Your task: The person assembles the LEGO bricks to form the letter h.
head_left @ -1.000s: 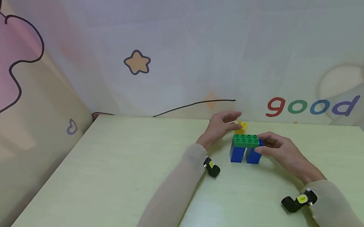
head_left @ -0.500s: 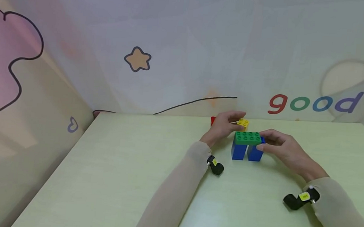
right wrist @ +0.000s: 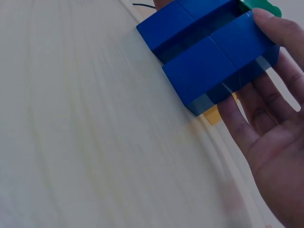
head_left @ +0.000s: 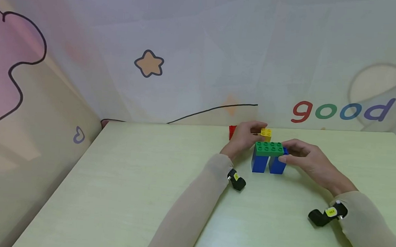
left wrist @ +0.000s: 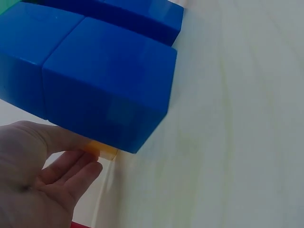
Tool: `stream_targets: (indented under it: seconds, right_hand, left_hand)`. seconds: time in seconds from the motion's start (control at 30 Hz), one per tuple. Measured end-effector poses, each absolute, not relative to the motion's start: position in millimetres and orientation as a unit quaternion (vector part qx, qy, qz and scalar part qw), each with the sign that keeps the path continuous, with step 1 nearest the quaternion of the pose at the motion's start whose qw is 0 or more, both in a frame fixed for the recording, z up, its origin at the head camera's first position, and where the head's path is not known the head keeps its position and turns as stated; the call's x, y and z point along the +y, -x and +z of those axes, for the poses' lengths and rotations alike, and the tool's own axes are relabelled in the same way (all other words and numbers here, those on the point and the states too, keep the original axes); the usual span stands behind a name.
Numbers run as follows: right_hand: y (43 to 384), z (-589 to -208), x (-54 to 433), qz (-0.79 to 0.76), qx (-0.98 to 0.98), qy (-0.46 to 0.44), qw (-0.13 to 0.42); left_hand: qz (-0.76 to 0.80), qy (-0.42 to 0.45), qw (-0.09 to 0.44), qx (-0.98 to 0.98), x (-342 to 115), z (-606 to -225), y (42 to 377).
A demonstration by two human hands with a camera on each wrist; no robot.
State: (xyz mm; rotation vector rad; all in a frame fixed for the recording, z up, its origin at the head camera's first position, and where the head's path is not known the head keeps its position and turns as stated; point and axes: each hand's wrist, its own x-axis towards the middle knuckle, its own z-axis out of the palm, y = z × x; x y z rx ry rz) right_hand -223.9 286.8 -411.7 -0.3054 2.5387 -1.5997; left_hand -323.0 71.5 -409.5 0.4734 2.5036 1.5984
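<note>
Two blue columns of stacked toy building bricks [head_left: 259, 164] stand on the table, bridged by a green studded brick [head_left: 269, 148]. My right hand [head_left: 309, 162] grips the right-hand blue brick column [right wrist: 199, 71], thumb in front near the green brick and fingers along the far side. Behind the bridge, my left hand [head_left: 244, 137] pinches a yellow brick [head_left: 266, 134] between thumb and fingers. The left wrist view shows this yellow brick [left wrist: 107, 150] mostly hidden by the blue columns. A red brick [head_left: 232, 131] lies just left of my left hand, partly covered by it.
The pale wooden table [head_left: 140, 180] meets a printed cloth backdrop [head_left: 201, 63] at its far edge, close behind the yellow and red bricks. A small black camera sits on each wrist.
My left hand and the yellow brick have shifted slightly right behind the bridge. More of the red brick shows now. The right hand stays at the blue column; the head view has tilted slightly.
</note>
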Motion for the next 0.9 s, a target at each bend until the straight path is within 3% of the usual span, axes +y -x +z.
stream_targets:
  seconds: [0.4, 0.9]
  right_hand:
    - [223.6, -411.4, 287.6, -0.534, 0.836, 0.108, 0.062]
    - [224.7, -411.1, 286.7, -0.535, 0.836, 0.105, 0.062]
  left_hand:
    - [0.508, -0.153, 0.061, 0.845, 66.8, -405.9, 320.4]
    - [0.558, -0.211, 0.002, 0.803, 36.5, -376.0, 311.4]
